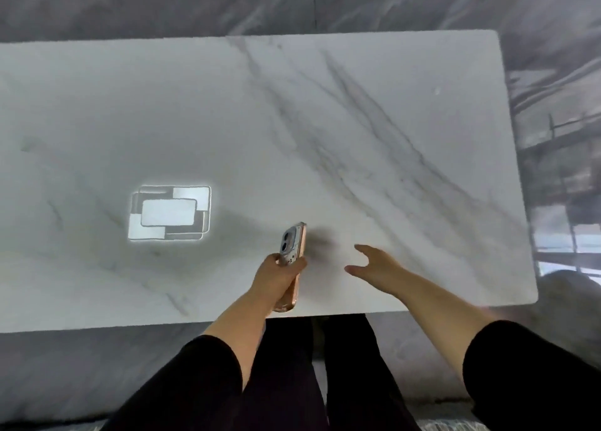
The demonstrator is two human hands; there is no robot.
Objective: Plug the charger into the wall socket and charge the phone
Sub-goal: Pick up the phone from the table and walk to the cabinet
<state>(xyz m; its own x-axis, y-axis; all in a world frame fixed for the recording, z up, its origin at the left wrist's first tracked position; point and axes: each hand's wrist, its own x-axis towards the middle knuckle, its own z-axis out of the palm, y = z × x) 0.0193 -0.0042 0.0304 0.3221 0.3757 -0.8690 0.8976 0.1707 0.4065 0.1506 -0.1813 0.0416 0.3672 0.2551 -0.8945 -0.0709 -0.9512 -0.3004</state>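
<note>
A phone (294, 242) in a rose-gold case is in my left hand (276, 276), held on edge above the near part of a white marble table (357, 121), its back with two camera lenses facing left. My right hand (374, 263) hovers just to the right of it, palm down, fingers spread, holding nothing. No charger, cable or wall socket is in view.
The table's near edge runs just behind my wrists and its right edge lies far right. A ceiling light's bright reflection (170, 214) shows on the tabletop at left. Grey marble floor (97, 365) surrounds the table. My dark-trousered legs (325, 382) stand at the near edge.
</note>
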